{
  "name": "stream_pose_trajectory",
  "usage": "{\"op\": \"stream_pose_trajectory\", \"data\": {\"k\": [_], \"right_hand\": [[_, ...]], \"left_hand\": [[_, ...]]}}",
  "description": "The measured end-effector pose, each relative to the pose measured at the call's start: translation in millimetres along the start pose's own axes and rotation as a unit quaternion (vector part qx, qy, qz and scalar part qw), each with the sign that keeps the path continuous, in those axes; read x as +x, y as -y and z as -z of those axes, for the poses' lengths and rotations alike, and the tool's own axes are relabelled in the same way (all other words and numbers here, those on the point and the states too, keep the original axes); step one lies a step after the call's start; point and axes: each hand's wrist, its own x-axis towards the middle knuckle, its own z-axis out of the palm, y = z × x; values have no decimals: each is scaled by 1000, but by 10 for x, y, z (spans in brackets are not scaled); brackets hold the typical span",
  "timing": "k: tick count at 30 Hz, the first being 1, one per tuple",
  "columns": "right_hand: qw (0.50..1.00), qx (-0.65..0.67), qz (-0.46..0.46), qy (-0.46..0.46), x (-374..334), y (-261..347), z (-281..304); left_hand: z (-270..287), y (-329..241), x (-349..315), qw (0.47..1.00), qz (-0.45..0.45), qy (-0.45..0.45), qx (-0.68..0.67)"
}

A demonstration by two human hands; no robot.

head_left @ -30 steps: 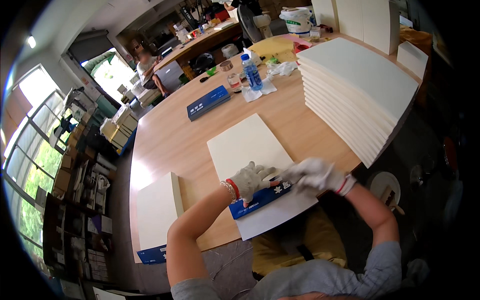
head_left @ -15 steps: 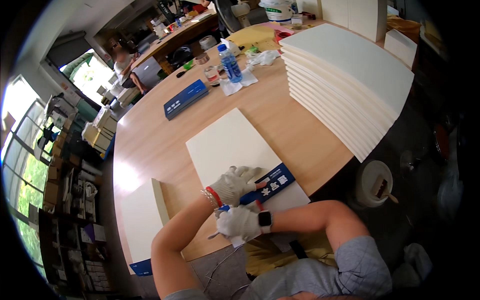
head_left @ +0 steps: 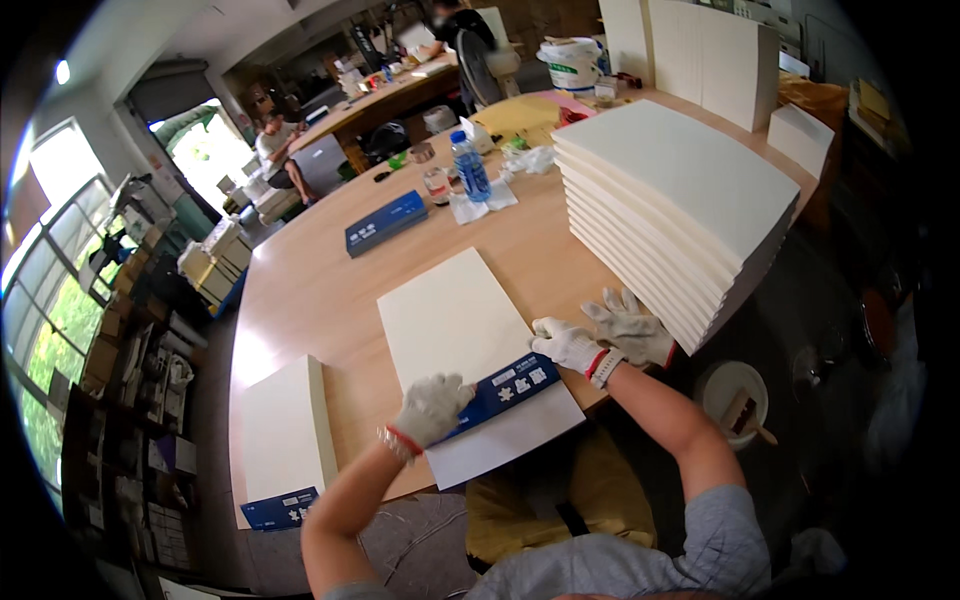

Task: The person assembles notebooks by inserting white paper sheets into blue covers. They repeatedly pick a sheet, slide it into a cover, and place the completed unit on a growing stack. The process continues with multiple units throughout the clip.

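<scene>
A blue printed paper band (head_left: 503,396) lies across the near end of a white board-like block of sheets (head_left: 452,310). A plain white flap (head_left: 510,437) reaches past it over the table's near edge. My left hand (head_left: 432,408), in a white knit glove, is closed at the band's left end, fingers bent. At its right end, my gloved right hand (head_left: 568,345) pinches the band's edge; the fingertips are partly hidden. Just beyond that wrist, a separate white glove (head_left: 628,322) with a red cuff lies by the table edge.
At right stands a tall stack of white blocks (head_left: 680,170); at left, a white block (head_left: 283,430) with a blue band. Farther back are a blue box (head_left: 386,223) and a blue-capped bottle (head_left: 469,168). A tub with a brush (head_left: 733,400) sits below the right edge.
My right hand has moved from beside my left hand to the band's right end. My left hand has shifted to its left end. The separate glove now shows by the stack.
</scene>
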Motion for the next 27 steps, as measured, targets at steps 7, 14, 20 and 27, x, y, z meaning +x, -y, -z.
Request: {"op": "stream_pose_trajectory", "data": {"k": [7, 14, 20, 27], "right_hand": [[984, 169, -25, 49, 526, -19, -59], [868, 471, -35, 153, 1083, -290, -310], [826, 544, 105, 103, 478, 1020, -942], [879, 394, 187, 194, 322, 2305, -2262]], "left_hand": [[-795, -788, -387, 31, 150, 2, -988], [-558, -619, -238, 80, 316, -182, -927], [-756, -272, -1356, 245, 312, -307, -865], [-667, 148, -2643, 302, 422, -694, -500]]}}
